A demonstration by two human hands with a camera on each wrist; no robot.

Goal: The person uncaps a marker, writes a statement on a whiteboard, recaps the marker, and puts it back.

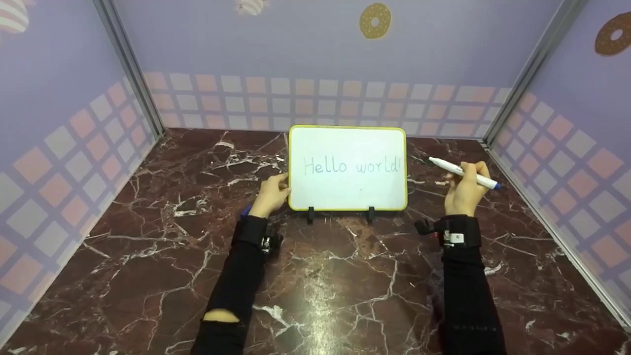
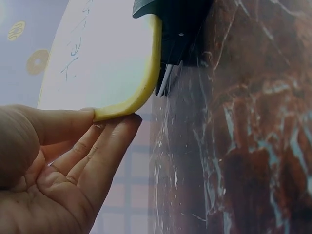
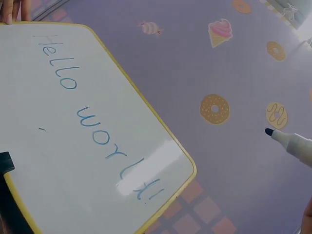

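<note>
A whiteboard with a yellow frame stands upright and tilted on a black stand, with "Hello world!" in blue on its face. My left hand pinches the board's left edge; in the left wrist view its thumb lies on the yellow rim and the fingers reach behind. Right of the board, apart from it, my right hand grips a white marker with a blue end. The right wrist view shows the dark marker tip uncapped. A small blue mark sits below the writing.
Dark red marbled tabletop lies under everything. Purple walls with checked borders enclose the back and both sides. A blue object, mostly hidden, shows beside my left wrist.
</note>
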